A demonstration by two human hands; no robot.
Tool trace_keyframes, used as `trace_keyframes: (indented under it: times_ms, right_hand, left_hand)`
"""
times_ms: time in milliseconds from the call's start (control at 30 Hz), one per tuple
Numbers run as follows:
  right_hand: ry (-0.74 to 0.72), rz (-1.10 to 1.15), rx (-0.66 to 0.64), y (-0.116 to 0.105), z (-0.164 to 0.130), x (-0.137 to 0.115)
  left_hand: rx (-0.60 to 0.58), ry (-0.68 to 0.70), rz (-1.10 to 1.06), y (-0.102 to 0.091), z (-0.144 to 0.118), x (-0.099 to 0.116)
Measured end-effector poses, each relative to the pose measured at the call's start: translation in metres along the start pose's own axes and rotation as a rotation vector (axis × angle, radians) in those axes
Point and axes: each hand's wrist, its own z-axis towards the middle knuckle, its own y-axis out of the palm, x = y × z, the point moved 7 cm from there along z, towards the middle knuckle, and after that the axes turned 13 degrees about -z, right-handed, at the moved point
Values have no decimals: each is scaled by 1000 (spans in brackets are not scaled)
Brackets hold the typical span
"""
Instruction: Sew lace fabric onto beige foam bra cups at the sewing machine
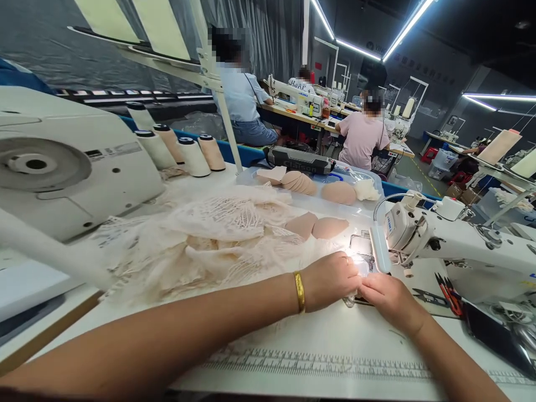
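My left hand (330, 279), with a gold bangle at the wrist and a ring, presses down on pale lace fabric (218, 240) just left of the needle area of a white sewing machine (444, 240). My right hand (387, 298) lies fingers-down beside it, holding the fabric's edge near the lit needle plate (360, 251). The two hands nearly touch. Two beige bra cups (316, 226) lie on the lace just beyond my left hand.
A clear tray (251, 177) of more beige cups sits further back. Several thread cones (192, 153) stand at the left beside another machine (62, 167). Red-handled snips (448, 290) and a dark phone (494, 335) lie right. People sew at tables behind.
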Motion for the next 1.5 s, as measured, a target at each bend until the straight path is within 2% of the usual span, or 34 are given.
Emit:
trace_keyframes:
  times_ms: [100, 200, 400, 800, 967, 1200, 1500]
  right_hand:
    - [100, 11, -2, -5, -9, 7]
    - [180, 50, -16, -8, -14, 10]
    - [203, 88, -34, -4, -13, 11]
    - [216, 107, -30, -4, -12, 11]
    - [250, 63, -4, -5, -11, 14]
    - [301, -19, 15, -2, -13, 19]
    - [331, -8, -10, -1, -12, 22]
  left_hand:
    - [22, -36, 13, 16, 2, -9]
    - [74, -53, -10, 20, -5, -12]
    - [80, -99, -38, 22, -7, -13]
    - [-5, -135, -92, 25, -2, -15]
    - [13, -89, -97, 28, 5, -25]
    - [-28, 16, -171, 33, 17, -46]
    - [21, 103, -269, 35, 21, -51]
